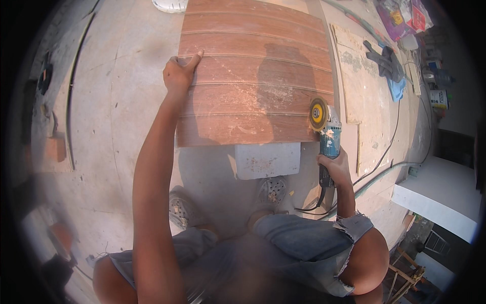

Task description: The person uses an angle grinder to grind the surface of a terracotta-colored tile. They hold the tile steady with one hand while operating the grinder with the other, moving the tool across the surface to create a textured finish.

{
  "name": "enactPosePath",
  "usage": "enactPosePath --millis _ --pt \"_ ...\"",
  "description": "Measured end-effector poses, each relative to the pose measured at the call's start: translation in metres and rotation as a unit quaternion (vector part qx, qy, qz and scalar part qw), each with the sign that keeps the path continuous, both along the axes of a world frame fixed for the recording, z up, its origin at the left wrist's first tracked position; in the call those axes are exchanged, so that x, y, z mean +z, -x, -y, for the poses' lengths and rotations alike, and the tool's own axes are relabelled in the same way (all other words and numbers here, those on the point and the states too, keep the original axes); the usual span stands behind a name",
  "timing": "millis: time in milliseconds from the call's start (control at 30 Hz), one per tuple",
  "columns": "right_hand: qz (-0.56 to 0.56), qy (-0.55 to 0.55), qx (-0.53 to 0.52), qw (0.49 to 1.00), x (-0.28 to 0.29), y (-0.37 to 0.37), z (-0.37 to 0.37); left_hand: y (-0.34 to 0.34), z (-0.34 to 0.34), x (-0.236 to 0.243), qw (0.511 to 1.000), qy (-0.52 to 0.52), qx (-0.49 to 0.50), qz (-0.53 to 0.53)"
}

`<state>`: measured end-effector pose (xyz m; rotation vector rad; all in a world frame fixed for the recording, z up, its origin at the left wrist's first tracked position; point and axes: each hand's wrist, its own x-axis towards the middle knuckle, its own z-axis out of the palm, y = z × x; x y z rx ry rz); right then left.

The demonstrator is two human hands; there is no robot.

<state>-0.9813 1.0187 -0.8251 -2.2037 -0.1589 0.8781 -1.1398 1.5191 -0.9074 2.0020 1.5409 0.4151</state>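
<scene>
A reddish-brown grooved wooden panel (228, 71) lies before me, pale dust and scratches across its planks. At its left edge is my left hand (179, 74), thumb over the top face and fingers curled around the edge. My right hand (338, 168) is closed around the lower body of a teal and black angle grinder (330, 141). The grinder's yellow-centred disc (318, 114) faces up by the panel's near right corner; whether it touches the wood or spins, I cannot tell. A white block (268, 161) sits under the panel's near edge.
My clogs (273, 191) rest on the floor close to the block. A power cord (318, 202) curves by my right wrist. To the right lie a worn board (364, 76), a dark glove (382, 58) and a white ledge (435, 197). A brick-like block (55, 148) stands far left.
</scene>
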Motion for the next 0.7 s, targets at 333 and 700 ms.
enactPosePath --millis 333,700 --pt "0.002 -0.001 0.000 1.000 -0.0004 -0.0006 0.0000 0.0010 0.0002 0.0013 1.000 -0.006 -0.012 0.012" --pt "-0.003 0.000 0.002 1.000 -0.0011 -0.0014 -0.0005 0.0023 -0.0002 0.0017 1.000 -0.014 -0.012 0.010"
